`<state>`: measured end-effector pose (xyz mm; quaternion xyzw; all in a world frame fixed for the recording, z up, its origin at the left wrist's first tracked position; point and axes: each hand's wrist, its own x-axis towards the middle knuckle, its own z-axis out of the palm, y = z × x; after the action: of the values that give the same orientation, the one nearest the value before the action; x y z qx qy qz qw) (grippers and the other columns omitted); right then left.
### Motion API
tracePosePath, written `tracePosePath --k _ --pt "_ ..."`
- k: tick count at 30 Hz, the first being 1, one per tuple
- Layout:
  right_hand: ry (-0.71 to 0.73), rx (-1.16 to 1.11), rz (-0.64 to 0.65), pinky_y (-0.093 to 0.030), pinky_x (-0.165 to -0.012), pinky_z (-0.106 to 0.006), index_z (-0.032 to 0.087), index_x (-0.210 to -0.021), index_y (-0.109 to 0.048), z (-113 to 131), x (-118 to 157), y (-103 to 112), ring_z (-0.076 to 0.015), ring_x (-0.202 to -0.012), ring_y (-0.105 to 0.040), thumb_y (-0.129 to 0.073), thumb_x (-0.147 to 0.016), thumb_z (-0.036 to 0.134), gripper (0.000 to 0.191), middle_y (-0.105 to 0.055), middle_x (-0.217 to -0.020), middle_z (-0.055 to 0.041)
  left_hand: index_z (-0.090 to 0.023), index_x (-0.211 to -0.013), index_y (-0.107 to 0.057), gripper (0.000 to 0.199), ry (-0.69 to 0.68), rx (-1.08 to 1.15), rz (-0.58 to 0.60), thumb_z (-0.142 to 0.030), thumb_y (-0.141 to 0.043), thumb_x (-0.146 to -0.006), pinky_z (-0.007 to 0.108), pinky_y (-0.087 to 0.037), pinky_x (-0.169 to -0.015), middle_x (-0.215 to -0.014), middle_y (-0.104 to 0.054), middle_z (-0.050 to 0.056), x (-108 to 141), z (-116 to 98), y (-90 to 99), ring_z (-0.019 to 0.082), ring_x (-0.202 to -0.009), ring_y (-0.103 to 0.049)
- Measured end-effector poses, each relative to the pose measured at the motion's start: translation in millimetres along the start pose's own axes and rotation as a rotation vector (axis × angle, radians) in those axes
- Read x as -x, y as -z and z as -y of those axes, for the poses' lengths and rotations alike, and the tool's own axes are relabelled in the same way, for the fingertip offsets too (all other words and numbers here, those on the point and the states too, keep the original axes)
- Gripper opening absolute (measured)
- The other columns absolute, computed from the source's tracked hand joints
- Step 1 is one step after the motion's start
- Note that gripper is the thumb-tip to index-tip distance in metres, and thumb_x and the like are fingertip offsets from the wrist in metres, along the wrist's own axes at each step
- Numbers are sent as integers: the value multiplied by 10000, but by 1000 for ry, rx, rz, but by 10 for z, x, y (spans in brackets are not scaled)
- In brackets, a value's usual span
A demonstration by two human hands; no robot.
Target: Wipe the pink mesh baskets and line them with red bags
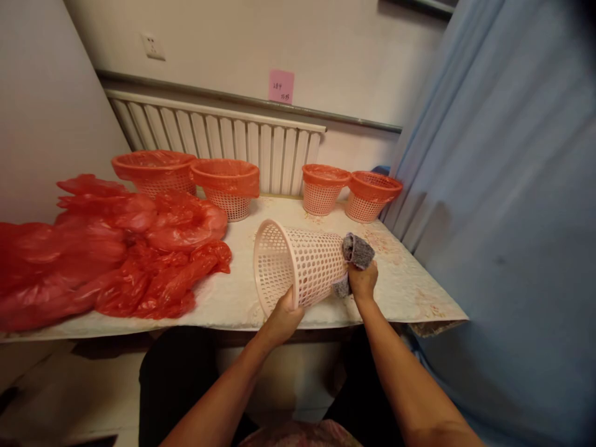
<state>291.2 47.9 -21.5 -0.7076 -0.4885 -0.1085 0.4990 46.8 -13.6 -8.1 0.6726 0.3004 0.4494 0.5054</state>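
Note:
A pale pink perforated basket [319,257] lies tilted on its side above the table, its open mouth facing left. My left hand [284,316] grips the lower part of its rim. At the basket's base on the right, my right hand [364,280] is closed on a grey cloth [361,251], which touches the base. Part of the cloth also shows below the hand. The fingertips of my right hand are partly hidden by the cloth.
Red plastic bags [153,273] are heaped on the table [410,285] at the left. Several baskets lined with red bags stand at the back, such as one basket [230,205] left of centre. A radiator [237,139] is behind them; a blue curtain [493,205] hangs at the right.

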Motion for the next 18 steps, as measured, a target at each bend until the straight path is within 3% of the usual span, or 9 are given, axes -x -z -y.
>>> tracePosePath --k 5,10,14,18 --pt "-66 -172 -42 -464 -839 -393 134 -1011 -629 249 601 60 -263 -935 -577 -576 -732 335 348 -637 -1003 -139 -162 -1171 -606 413 -1 4 12 -98 -485 -782 402 -374 -1077 -1217 -643 56 -20 24 14 212 -1151 -559" --pt "136 -409 42 -485 -830 -381 184 -1014 -612 883 1060 214 -230 -928 -565 -607 -774 314 273 -609 -977 -88 -153 -1128 -625 359 17 0 69 -126 -487 -798 397 -429 -1016 -1147 -677 55 17 104 41 214 -1064 -596" --pt "332 -434 103 -467 -853 -389 208 -1041 -610 1270 938 329 -234 -979 -524 -544 -836 259 221 -604 -985 -80 -155 -1120 -631 405 10 -73 94 -89 -459 -759 432 -390 -1054 -1118 -688 52 101 174 86 231 -1115 -567" --pt "417 -331 183 -453 -834 -365 205 -984 -619 1390 584 298 -236 -956 -513 -531 -822 248 190 -606 -957 -77 -158 -1195 -597 569 -8 -122 96 -21 -432 -667 466 -284 -1128 -1177 -664 59 184 239 124 242 -1199 -521"
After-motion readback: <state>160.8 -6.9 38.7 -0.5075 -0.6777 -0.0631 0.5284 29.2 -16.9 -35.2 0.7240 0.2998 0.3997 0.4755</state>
